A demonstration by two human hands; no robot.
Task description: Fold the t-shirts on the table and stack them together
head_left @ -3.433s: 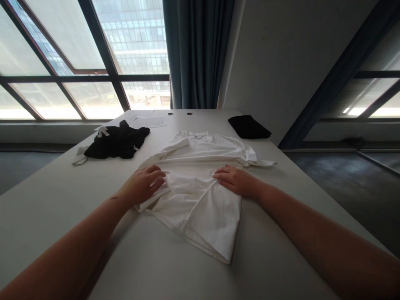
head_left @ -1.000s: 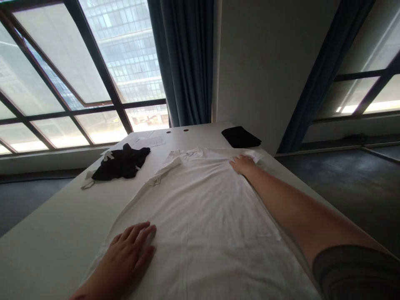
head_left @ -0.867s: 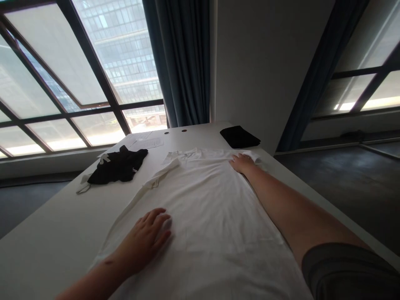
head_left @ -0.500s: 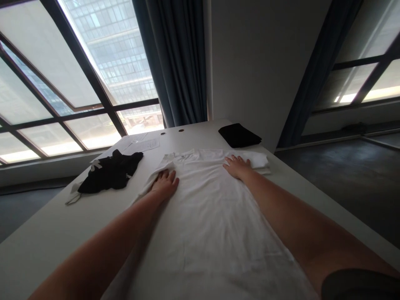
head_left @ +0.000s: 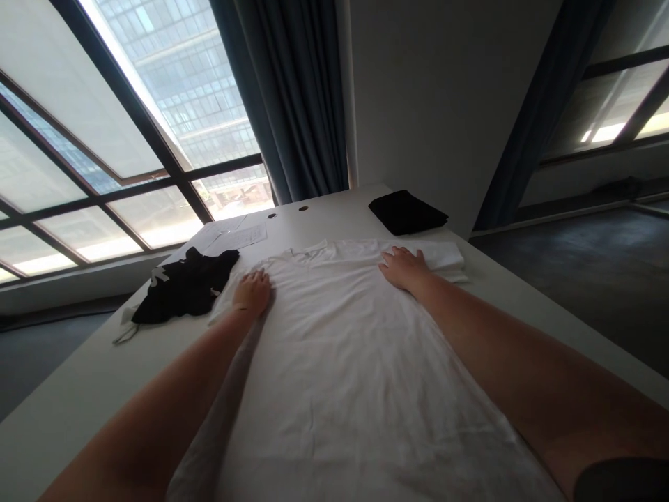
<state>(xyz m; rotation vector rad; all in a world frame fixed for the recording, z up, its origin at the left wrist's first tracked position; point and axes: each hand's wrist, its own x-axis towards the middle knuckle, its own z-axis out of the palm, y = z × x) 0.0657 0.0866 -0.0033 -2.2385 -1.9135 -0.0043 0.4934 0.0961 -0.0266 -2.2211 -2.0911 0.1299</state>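
Note:
A white T-shirt (head_left: 334, 335) lies spread out, its neckline at the far end and its body reaching down toward me. My left hand (head_left: 253, 291) rests palm down on the shirt's left shoulder, beside the sleeve, fingers extended over the cloth. On the opposite shoulder, near the right sleeve, my right hand (head_left: 403, 268) presses flat with its fingers somewhat apart. Light wrinkles run across the chest between both hands. My palms are hidden from view.
The shirt is on a white table (head_left: 99, 390). A crumpled black garment (head_left: 185, 286) lies left of it, with paper sheets (head_left: 243, 236) behind. A folded black cloth (head_left: 408, 212) sits at the far right. Beyond stand a blue curtain (head_left: 297, 104) and windows.
My left hand has moved left, and the left sleeve, folded inward before, now lies out flatter toward the black garment. My right hand stays on the right shoulder.

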